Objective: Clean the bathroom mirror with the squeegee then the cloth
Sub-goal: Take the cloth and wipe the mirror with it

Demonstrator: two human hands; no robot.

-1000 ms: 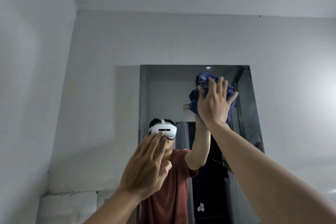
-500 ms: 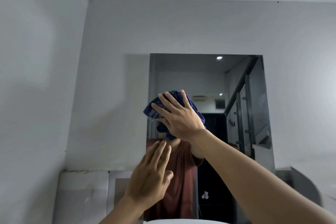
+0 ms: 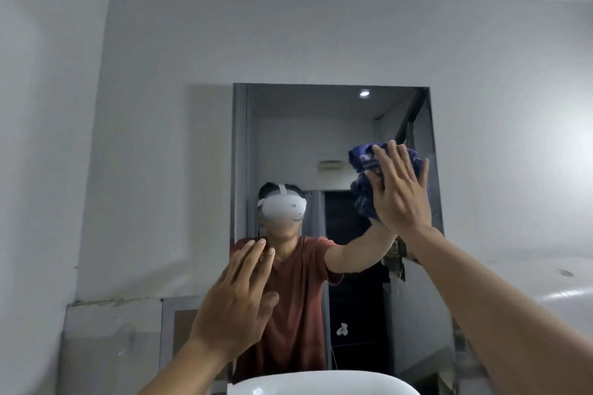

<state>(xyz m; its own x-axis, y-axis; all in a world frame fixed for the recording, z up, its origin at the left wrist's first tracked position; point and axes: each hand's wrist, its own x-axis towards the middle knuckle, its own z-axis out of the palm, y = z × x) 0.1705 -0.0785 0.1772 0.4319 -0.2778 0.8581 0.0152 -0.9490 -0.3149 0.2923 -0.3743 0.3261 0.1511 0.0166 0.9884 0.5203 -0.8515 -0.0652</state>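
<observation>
The rectangular mirror hangs on the grey wall straight ahead. A crumpled blue cloth is pressed flat against the glass near the mirror's right edge, at mid height, under my right hand, whose fingers are spread over it. My left hand is raised lower down, in front of the mirror's left edge, fingers loosely together and holding nothing. I cannot tell whether it touches the glass. No squeegee is in view.
A white basin rim shows at the bottom centre, below the mirror. Grey walls close in on the left and behind. A pale ledge runs along the right wall. A person's reflection fills the mirror's lower middle.
My right hand has swept the cloth from the mirror's left-centre across to its right edge. My left hand stays low at the left. The view has tilted down, showing the basin.
</observation>
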